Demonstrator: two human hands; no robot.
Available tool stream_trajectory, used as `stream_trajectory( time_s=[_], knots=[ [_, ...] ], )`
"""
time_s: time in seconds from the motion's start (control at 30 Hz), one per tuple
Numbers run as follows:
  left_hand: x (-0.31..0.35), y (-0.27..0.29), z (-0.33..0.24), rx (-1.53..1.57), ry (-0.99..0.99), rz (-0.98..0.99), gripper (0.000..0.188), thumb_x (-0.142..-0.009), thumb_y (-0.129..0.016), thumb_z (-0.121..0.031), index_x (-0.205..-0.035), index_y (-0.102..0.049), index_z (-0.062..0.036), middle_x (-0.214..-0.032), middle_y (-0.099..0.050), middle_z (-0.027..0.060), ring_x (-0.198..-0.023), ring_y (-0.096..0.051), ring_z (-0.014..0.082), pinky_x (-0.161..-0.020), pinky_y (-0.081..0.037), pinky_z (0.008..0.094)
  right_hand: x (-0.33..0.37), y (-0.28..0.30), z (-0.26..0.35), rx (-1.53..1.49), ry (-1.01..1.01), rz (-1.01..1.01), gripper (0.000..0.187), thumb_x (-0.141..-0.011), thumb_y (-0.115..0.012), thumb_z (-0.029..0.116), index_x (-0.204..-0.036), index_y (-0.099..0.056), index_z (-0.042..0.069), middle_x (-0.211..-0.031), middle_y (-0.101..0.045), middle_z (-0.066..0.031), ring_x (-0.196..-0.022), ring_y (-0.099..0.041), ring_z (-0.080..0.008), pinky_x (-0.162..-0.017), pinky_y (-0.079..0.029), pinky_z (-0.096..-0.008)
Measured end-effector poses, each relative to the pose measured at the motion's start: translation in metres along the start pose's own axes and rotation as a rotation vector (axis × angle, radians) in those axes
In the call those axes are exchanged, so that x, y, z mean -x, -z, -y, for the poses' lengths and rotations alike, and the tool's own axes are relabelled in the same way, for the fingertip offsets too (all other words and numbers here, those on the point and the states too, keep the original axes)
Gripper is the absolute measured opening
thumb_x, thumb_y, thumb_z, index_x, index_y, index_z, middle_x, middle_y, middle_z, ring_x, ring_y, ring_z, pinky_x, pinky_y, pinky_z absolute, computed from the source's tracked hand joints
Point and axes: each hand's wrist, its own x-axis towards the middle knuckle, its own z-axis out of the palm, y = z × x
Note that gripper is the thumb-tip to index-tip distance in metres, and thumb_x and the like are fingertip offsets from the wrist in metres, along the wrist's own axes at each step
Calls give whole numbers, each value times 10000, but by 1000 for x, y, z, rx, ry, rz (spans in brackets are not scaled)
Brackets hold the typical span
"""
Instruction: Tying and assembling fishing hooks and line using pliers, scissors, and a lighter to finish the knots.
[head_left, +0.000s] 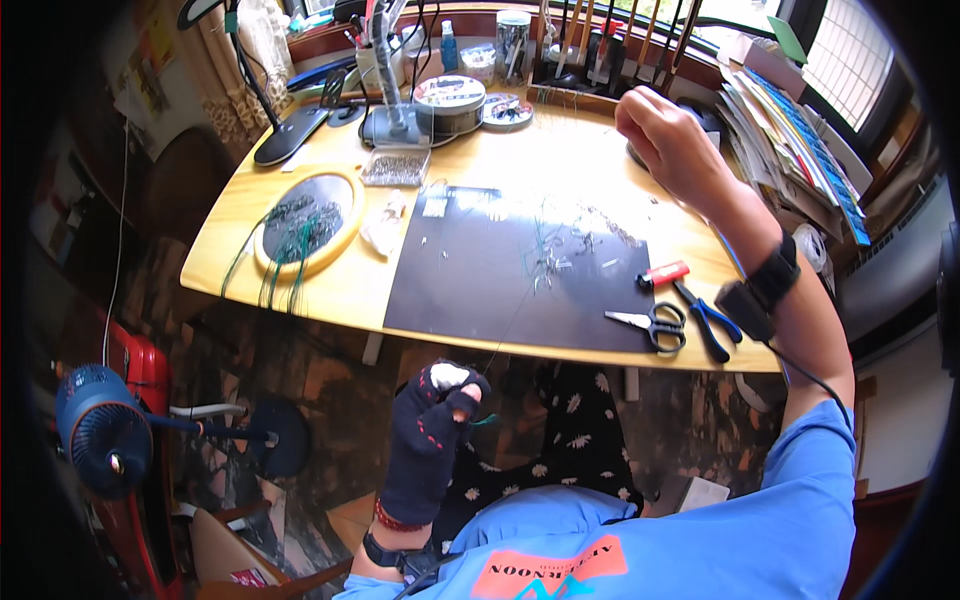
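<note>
My left hand [440, 405], in a dark glove with bare fingertips, is closed just off the table's near edge. A bit of green thread [484, 421] sticks out beside its fingers, and a fine line runs up from it toward the mat. My right hand [662, 140] is raised over the far right of the table, its fingers pinched together; what they hold is too small to see. Between the hands lies a dark mat [450, 285] with tangled green threads [548, 255] and small metallic bits. Scissors [660, 325], blue-handled pliers [708, 322] and a red lighter [664, 274] lie at its right edge.
A round yellow-rimmed tray [352, 215] with green-threaded pieces stands at the left, beside a clear box [396, 168] of small bits. Tins [450, 104], a lamp [392, 120] and jars line the back. Papers [790, 150] stack at right; a blue fan [105, 430] stands lower left.
</note>
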Motion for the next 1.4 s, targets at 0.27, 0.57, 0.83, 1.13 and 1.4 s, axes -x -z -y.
stream_trajectory(
  time_s=[0.27, 0.57, 0.83, 1.13, 1.4],
  knots=[
    [-38, -2, -20, -161, -2, -5, 39, -918, -670, -20, -954, -676, -4, -815, -642, 10, -704, -549, 55, -640, -447, 215, -63, -85, -120, 115, -31, 64, 124, -928, -566, -14, -904, -447, 13, -860, -537, -177, -804, -598, -401, -719, -486, -449],
    [-55, -7, -26, -351, 70, -38, 130, -867, -748, -54, -962, -693, 16, -847, -691, 57, -743, -658, 102, -657, -516, 247, -93, -156, -162, 242, -103, 237, 38, -913, -564, -40, -928, -551, -7, -933, -640, -181, -935, -683, -361, -819, -564, -412],
    [-61, -12, -25, -486, -81, -10, 90, -833, -738, -4, -911, -697, 13, -808, -684, 74, -689, -654, 116, -637, -513, 251, -94, -166, -174, 262, -95, 224, 60, -890, -601, -16, -881, -567, 32, -908, -636, -142, -901, -675, -367, -779, -549, -449],
    [-45, -12, -21, -576, -170, 84, 74, -832, -723, 22, -900, -695, 15, -852, -692, 77, -722, -659, 133, -661, -514, 261, -76, -149, -161, 214, -108, 33, 143, -914, -598, 5, -1024, -659, 74, -988, -686, -130, -942, -691, -351, -789, -558, -429],
    [-16, -13, -6, -445, -36, 89, 123, -885, -715, -54, -982, -706, 20, -838, -691, 86, -752, -657, 136, -693, -516, 278, -15, -40, -45, -71, -69, 29, 38, -915, -623, 26, -945, -647, 31, -908, -688, -127, -815, -696, -321, -699, -545, -404]
  ],
)
